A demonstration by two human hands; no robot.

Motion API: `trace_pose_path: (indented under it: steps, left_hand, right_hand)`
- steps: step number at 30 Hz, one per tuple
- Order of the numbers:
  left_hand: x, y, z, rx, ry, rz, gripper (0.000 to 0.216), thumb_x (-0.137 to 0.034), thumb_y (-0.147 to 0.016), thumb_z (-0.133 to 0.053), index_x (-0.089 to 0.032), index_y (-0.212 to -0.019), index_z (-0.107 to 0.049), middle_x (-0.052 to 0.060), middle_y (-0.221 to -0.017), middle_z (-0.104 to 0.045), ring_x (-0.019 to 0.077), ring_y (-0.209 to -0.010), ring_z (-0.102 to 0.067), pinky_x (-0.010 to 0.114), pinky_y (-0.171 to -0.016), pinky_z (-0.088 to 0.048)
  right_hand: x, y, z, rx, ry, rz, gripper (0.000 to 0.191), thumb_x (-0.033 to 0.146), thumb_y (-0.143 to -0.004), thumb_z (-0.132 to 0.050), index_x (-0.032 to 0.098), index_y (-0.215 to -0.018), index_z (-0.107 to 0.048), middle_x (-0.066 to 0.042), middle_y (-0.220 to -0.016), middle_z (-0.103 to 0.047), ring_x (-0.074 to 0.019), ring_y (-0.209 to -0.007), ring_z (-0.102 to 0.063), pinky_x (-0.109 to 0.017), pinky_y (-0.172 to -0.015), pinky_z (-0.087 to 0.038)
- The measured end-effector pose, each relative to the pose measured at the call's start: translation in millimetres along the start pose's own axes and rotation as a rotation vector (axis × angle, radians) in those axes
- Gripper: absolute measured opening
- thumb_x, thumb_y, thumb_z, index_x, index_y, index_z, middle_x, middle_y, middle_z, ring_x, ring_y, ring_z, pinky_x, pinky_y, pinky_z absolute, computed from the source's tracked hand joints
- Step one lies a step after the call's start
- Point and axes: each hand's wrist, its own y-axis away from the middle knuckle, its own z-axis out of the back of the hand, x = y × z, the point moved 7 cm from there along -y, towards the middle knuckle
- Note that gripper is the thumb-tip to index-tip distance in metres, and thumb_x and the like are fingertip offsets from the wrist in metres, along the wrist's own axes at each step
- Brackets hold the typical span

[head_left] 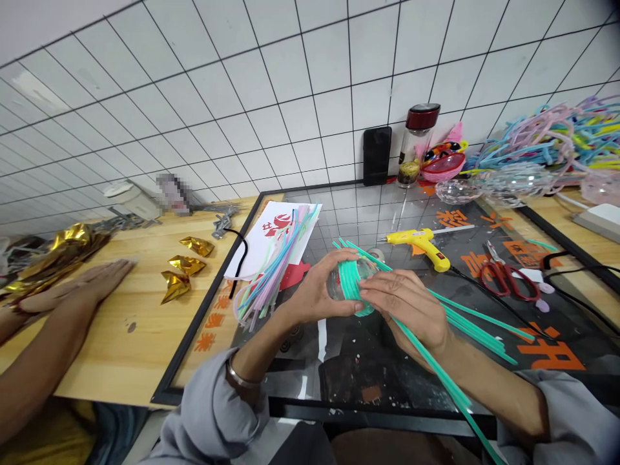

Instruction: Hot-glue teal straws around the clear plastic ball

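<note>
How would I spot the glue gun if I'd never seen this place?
Start at the tiled wall, then drop to the black-framed panel. Just beyond the right hand lies the glue gun, bright yellow and pistol-shaped, unlike the red-handled scissors nearby.

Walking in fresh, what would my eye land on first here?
Likely the green-wrapped clear container between the left hand and right hand, near the centre. Next come the yellow glue gun beyond the right hand, and the colourful heap of strips at far right, by the tiled wall.

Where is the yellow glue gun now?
In the head view, the yellow glue gun lies right of centre, beyond the right hand and left of the red-handled scissors.
</note>
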Motion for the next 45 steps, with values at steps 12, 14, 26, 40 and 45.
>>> trace_pose_path:
  steps: [12,14,26,40,45]
  left_hand:
    - [-2.9,-1.2,-0.6,-0.004,-0.021,-0.049,0.069,-0.032,-0.066,-0.084,-0.021,-0.127,-0.053,0.017,-0.142,-0.054,0.0332,-0.135,-0.050,0.054,-0.113,-0.037]
    - [-2.0,-0.9,-0.8,-0.005,-0.012,-0.055,0.069,-0.033,-0.067,-0.084,-0.021,-0.127,-0.052,0.017,-0.140,-0.055,0.0334,-0.135,-0.050,0.054,-0.113,-0.037]
    - [-8.4,-1.0,1.2,-0.022,-0.043,-0.128,0.066,-0.033,-0.069,-0.083,-0.021,-0.126,-0.053,0.015,-0.135,-0.058,0.0298,-0.128,-0.055,0.050,-0.110,-0.042]
    - [-2.7,2.8,0.6,-0.035,-0.034,-0.103,0.072,-0.032,-0.071,-0.082,-0.021,-0.132,-0.046,0.013,-0.131,-0.058,0.0292,-0.124,-0.056,0.045,-0.109,-0.043]
    - [-6.0,1.5,0.4,-0.025,-0.030,-0.144,0.067,-0.030,-0.071,-0.082,-0.022,-0.128,-0.047,0.014,-0.132,-0.057,0.0301,-0.127,-0.055,0.050,-0.111,-0.041]
  right_hand:
    - [-2.1,1.4,-1.2,0.000,0.006,-0.024,0.024,0.012,-0.090,-0.058,0.020,-0.110,-0.068,-0.008,-0.108,-0.075,-0.0199,-0.103,-0.069,-0.041,-0.092,-0.052]
    - [-2.0,1.9,-1.3,-0.002,0.007,-0.019,0.024,0.012,-0.090,-0.058,0.020,-0.111,-0.068,-0.008,-0.108,-0.075,-0.0202,-0.103,-0.069,-0.041,-0.092,-0.052]
    - [-0.8,0.4,-2.9,0.017,0.026,0.009,0.024,0.011,-0.091,-0.058,0.017,-0.112,-0.065,-0.009,-0.108,-0.074,-0.0200,-0.105,-0.068,-0.040,-0.090,-0.050]
    - [-0.3,0.4,-3.2,0.018,0.016,-0.001,0.024,0.010,-0.090,-0.060,0.017,-0.112,-0.065,-0.010,-0.110,-0.074,-0.0202,-0.106,-0.067,-0.040,-0.091,-0.049]
    - [1.1,-1.8,-2.2,0.008,0.015,0.000,0.023,0.007,-0.088,-0.062,0.015,-0.108,-0.067,-0.010,-0.107,-0.075,-0.0197,-0.104,-0.068,-0.038,-0.091,-0.049]
